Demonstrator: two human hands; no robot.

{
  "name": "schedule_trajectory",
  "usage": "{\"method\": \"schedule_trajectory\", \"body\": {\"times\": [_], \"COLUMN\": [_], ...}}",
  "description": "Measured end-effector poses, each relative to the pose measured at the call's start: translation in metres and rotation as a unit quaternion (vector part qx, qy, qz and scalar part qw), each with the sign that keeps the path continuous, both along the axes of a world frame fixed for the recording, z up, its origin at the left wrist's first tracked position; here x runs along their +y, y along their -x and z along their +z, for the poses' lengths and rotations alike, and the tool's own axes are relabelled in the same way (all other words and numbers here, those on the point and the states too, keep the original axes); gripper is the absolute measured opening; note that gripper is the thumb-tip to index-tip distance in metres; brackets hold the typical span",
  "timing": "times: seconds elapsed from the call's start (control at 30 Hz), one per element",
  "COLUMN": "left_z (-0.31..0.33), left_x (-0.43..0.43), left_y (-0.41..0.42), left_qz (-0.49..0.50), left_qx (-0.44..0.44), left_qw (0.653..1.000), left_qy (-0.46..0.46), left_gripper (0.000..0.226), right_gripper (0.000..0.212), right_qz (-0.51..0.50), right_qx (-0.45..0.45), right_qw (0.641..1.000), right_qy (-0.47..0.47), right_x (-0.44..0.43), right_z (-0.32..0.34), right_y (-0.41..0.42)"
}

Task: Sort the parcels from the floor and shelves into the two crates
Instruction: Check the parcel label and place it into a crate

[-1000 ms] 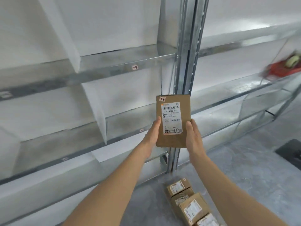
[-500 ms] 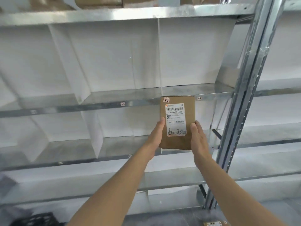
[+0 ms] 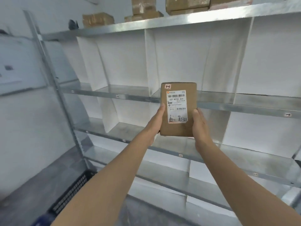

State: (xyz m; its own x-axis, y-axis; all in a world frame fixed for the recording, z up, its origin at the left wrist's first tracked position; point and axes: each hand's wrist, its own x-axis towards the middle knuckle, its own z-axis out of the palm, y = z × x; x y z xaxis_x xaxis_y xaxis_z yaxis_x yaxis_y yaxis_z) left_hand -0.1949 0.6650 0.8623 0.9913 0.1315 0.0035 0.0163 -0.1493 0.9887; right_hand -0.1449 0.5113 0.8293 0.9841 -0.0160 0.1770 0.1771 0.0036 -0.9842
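Both arms reached forward and up, bare to the elbow, nearly parallel, drawing closer toward the wrists. The left hand clasped the left edge of the parcel, thumb laid up along the front face, fingers hidden behind. The right hand pressed the right edge, thumb straight up the side, palm turned inward, fingers tucked out of sight at the back. Both wrists were held straight, level with each other, and the parcel stood upright between the two palms at chest height.
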Motion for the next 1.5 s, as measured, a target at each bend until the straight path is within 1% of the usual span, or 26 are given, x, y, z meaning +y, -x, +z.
{"method": "schedule_trajectory", "body": {"times": [0.03,0.13,0.17,0.3,0.43,0.53,0.6,0.67,0.77,0.87,0.9,0.93,1.03,1.07,1.1,1.17,1.2,1.27,1.3,1.37,1.4,1.5], "left_z": [0.001,0.001,-0.001,-0.013,-0.034,-0.054,-0.067,-0.083,-0.107,-0.129,-0.136,-0.142,-0.16,-0.165,-0.171,-0.182,-0.188,-0.202,-0.209,-0.22,-0.226,-0.25], "left_x": [0.009,0.037,0.047,0.084,0.119,0.149,0.171,0.197,0.239,0.284,0.299,0.315,0.363,0.38,0.395,0.421,0.434,0.456,0.466,0.484,0.493,0.525], "left_y": [0.003,0.017,0.022,0.046,0.077,0.102,0.12,0.137,0.164,0.19,0.199,0.207,0.234,0.242,0.25,0.265,0.272,0.287,0.294,0.306,0.311,0.324], "left_qz": [0.021,0.089,0.11,0.191,0.253,0.301,0.334,0.37,0.409,0.45,0.459,0.465,0.476,0.481,0.487,0.499,0.506,0.521,0.528,0.541,0.547,0.566], "left_qx": [0.001,0.008,0.015,0.019,0.035,0.047,0.052,0.055,0.075,0.087,0.089,0.09,0.091,0.094,0.097,0.106,0.109,0.118,0.123,0.136,0.144,0.163], "left_qw": [1.0,0.996,0.994,0.981,0.966,0.95,0.938,0.923,0.903,0.881,0.875,0.871,0.861,0.858,0.853,0.844,0.838,0.825,0.818,0.803,0.796,0.774], "left_qy": [-0.001,0.004,0.004,0.016,0.038,0.064,0.078,0.09,0.107,0.119,0.125,0.132,0.151,0.156,0.16,0.168,0.172,0.185,0.193,0.209,0.215,0.235], "left_gripper": [0.06,0.063,0.063,0.064,0.068,0.075,0.073,0.07,0.074,0.073,0.071,0.069,0.068,0.069,0.068,0.065,0.064,0.061,0.059,0.059,0.059,0.058], "right_gripper": [0.064,0.059,0.061,0.082,0.085,0.082,0.084,0.08,0.079,0.057,0.054,0.058,0.087,0.09,0.087,0.071,0.071,0.082,0.079,0.058,0.054,0.063], "right_qz": [0.025,0.094,0.114,0.195,0.265,0.315,0.341,0.369,0.396,0.44,0.446,0.452,0.469,0.477,0.485,0.506,0.516,0.522,0.527,0.543,0.551,0.56], "right_qx": [0.002,0.011,0.017,0.035,0.07,0.075,0.076,0.073,0.094,0.089,0.09,0.09,0.106,0.114,0.124,0.121,0.121,0.136,0.141,0.146,0.145,0.156], "right_qw": [1.0,0.996,0.993,0.98,0.962,0.945,0.936,0.924,0.909,0.888,0.883,0.879,0.866,0.86,0.854,0.841,0.835,0.825,0.82,0.806,0.8,0.787], "right_qy": [-0.001,-0.005,-0.004,0.012,0.013,0.037,0.05,0.069,0.091,0.105,0.112,0.121,0.136,0.141,0.143,0.146,0.15,0.167,0.175,0.185,0.187,0.206], "right_x": [0.013,0.051,0.063,0.114,0.166,0.206,0.235,0.264,0.314,0.364,0.381,0.4,0.459,0.476,0.492,0.518,0.531,0.559,0.571,0.596,0.608,0.644], "right_z": [0.0,-0.001,-0.002,-0.015,-0.035,-0.052,-0.063,-0.077,-0.098,-0.115,-0.12,-0.127,-0.15,-0.156,-0.161,-0.168,-0.172,-0.187,-0.191,-0.202,-0.208,-0.229], "right_y": [-0.005,-0.015,-0.016,-0.015,-0.002,0.014,0.029,0.044,0.067,0.093,0.101,0.108,0.122,0.127,0.136,0.153,0.161,0.172,0.178,0.189,0.194,0.209]}}
